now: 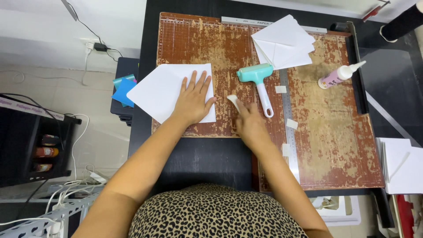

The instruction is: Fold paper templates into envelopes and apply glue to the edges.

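My left hand (193, 100) lies flat, fingers spread, on a folded white paper envelope (164, 90) at the left of a worn brown cutting board (211, 48). My right hand (248, 123) is just right of it and pinches a small white paper strip (232, 101) between its fingers. A teal roller with a white handle (258, 83) lies on the board right beside my right hand.
A stack of white folded envelopes (284, 43) sits at the board's top. A glue bottle (338, 75) lies at the right. Small white paper squares (291, 124) lie by a metal ruler (291, 145). White sheets (403, 169) rest at the far right; blue paper (122, 90) is at left.
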